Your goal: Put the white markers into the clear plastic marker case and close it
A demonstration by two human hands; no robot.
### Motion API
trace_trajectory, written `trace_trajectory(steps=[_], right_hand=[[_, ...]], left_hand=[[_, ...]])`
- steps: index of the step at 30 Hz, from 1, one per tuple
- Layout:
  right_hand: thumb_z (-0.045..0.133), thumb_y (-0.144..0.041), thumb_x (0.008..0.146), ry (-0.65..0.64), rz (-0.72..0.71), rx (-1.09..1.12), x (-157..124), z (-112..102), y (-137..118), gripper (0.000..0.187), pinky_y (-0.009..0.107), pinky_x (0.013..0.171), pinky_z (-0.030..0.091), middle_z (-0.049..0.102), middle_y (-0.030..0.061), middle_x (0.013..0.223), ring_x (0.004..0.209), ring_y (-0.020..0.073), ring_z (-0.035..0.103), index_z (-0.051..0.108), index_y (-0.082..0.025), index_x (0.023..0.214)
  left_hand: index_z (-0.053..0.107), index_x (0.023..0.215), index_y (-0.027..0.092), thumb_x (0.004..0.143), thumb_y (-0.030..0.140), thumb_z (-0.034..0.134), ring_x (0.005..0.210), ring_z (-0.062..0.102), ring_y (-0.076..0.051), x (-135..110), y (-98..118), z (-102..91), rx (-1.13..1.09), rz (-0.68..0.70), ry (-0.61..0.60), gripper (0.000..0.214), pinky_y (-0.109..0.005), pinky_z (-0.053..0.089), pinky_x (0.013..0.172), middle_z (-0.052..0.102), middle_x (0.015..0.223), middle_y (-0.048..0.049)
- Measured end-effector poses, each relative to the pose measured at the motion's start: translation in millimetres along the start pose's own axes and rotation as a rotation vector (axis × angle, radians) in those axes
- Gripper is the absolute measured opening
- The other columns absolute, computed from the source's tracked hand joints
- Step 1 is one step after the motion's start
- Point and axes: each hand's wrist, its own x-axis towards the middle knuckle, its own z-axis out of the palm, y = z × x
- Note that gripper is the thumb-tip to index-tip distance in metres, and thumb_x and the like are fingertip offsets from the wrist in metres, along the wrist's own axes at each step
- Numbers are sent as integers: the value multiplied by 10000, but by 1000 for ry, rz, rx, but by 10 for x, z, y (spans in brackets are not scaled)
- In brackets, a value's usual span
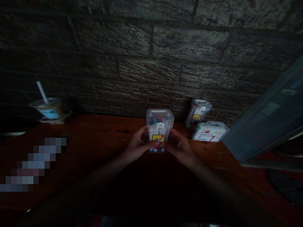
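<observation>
A clear plastic marker box point(159, 125) with a latched lid stands upright between my hands, a yellow label on its front and white markers inside. My left hand point(139, 143) wraps its left side, the thumb lying across the label. On the right side my right hand point(181, 146) grips it the same way, and the two thumbs nearly meet at the front. The fingers behind the box are partly hidden. Whether the box's bottom touches the wooden table point(106, 129) I cannot tell in the dim light.
At the right, a second clear marker box point(198, 113) leans by the stone wall point(189, 44), behind a white handled case point(210, 131). A grey metal post point(262, 123) rises at the table's right edge. Far left stands a drink cup point(50, 108) with a straw, in a carrier.
</observation>
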Motion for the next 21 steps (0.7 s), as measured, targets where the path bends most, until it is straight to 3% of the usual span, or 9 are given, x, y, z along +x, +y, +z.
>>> trace_trajectory(steps=[21], right_hand=[[886,-313,792,4,-49,-44,2,-4,25,552,604,1134,493,730,61,1314,1255,300,674,665,-329,1298]], left_hand=[[684,1133,210,721,224,912,1023,758,-271,4,-36,-26,13,23,-11,471,-447,602,934,799,1125,-81]])
